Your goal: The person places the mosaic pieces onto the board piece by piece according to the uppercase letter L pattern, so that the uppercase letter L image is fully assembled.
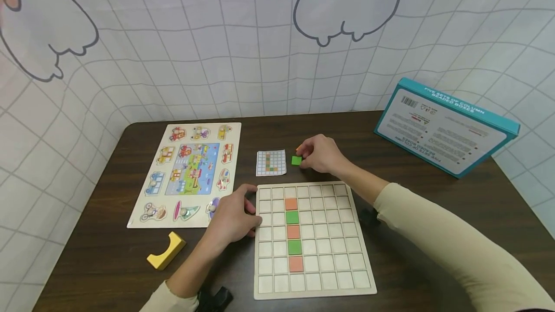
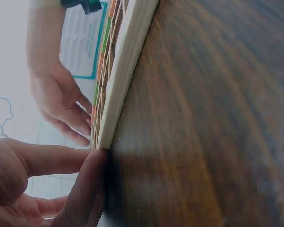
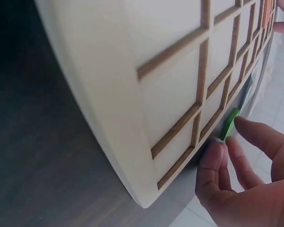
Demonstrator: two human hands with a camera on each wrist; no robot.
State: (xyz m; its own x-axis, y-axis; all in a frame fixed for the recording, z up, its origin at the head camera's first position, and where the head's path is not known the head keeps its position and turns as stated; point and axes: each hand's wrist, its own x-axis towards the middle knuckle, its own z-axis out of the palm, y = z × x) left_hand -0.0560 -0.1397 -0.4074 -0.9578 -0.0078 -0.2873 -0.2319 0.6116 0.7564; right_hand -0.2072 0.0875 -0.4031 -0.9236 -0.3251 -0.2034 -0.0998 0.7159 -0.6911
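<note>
My left hand rests at the left edge of a pale wooden grid board, fingertips against its side; the left wrist view shows the thumb right at that edge. One column of the board holds alternating orange tiles and green tiles. Beyond the far edge, my right hand pinches a loose green tile between thumb and fingers, low over the table. A bit of orange peeks out by its index fingertip, mostly hidden. A small printed pattern card lies left of it.
A vehicle knob puzzle lies at the left. In front of it sits a yellow arched block. A teal-edged box leans at the back right. White grid-patterned cloth hangs behind the dark table.
</note>
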